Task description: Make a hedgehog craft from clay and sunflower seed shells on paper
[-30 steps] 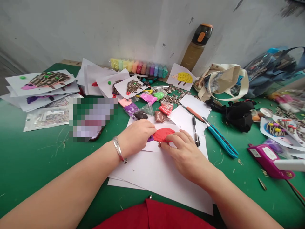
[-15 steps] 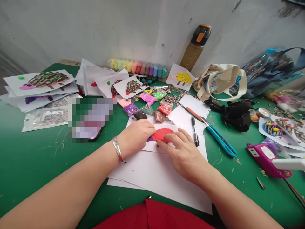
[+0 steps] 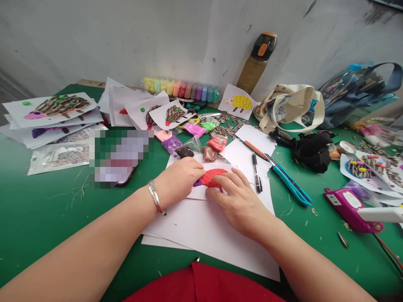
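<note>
A red clay shape with a purple part (image 3: 213, 177) at its left end lies on a small white card (image 3: 198, 193), on top of larger white sheets (image 3: 185, 222). My left hand (image 3: 185, 178) rests at the purple end, its fingers bent and close together. What its fingertips hold, if anything, is hidden. Over the red clay's right side lies my right hand (image 3: 234, 197), fingers apart and touching the clay. Just behind the card are bags of brown clay (image 3: 210, 154), red clay (image 3: 218, 142) and purple clay (image 3: 171, 144).
A pen (image 3: 256, 173) and a blue utility knife (image 3: 291, 183) lie right of my hands. Sunflower seeds (image 3: 231, 125) are scattered behind. At left are a blurred phone (image 3: 121, 159) and hedgehog pictures (image 3: 47, 109). A bottle (image 3: 255, 63) leans on the wall; a magenta glue gun (image 3: 349, 209) is at right.
My right hand has shifted very slightly left on the red clay, with its fingers a bit more drawn in. My left hand stays where it was.
</note>
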{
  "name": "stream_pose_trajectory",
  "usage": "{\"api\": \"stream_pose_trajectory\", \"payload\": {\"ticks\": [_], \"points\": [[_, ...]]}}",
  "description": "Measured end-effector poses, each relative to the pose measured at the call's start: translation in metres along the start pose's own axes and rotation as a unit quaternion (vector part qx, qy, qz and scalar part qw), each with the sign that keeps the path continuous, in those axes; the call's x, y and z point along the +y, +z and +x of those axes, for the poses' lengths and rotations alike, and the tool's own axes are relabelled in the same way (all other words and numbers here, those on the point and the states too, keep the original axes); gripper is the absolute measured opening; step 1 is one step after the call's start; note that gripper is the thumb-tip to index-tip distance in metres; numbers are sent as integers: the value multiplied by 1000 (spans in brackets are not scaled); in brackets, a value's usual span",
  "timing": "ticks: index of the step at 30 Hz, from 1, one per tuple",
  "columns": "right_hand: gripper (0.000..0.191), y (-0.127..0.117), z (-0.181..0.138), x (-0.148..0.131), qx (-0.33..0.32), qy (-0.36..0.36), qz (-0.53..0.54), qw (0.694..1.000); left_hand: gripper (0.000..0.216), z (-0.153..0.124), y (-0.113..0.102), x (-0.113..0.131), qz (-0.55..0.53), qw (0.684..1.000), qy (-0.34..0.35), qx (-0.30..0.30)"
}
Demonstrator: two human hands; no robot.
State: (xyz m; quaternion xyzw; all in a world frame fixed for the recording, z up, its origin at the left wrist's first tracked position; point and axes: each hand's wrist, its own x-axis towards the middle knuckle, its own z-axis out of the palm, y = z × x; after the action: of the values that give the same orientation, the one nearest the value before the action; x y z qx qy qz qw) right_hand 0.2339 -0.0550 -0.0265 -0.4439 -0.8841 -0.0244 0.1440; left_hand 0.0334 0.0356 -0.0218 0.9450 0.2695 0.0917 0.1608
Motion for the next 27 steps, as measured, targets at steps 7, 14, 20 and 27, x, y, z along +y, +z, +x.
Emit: {"api": "stream_pose_trajectory", "payload": {"ticks": [7, 14, 20, 27], "points": [[30, 2, -1, 1, -13, -2, 1, 1000, 27, 1, 0, 0, 1, 1000, 5, 7], [29, 1, -2, 1, -6, -1, 4, 1000, 27, 0, 0, 0, 0, 1000, 4, 6], [29, 0, -1, 1, -14, 2, 8, 1000, 27, 1, -1, -1, -4, 1000, 10, 9], [41, 1, 6, -3, 14, -1, 6, 1000, 33, -1, -2, -7, -39, 999, 20, 12]]}}
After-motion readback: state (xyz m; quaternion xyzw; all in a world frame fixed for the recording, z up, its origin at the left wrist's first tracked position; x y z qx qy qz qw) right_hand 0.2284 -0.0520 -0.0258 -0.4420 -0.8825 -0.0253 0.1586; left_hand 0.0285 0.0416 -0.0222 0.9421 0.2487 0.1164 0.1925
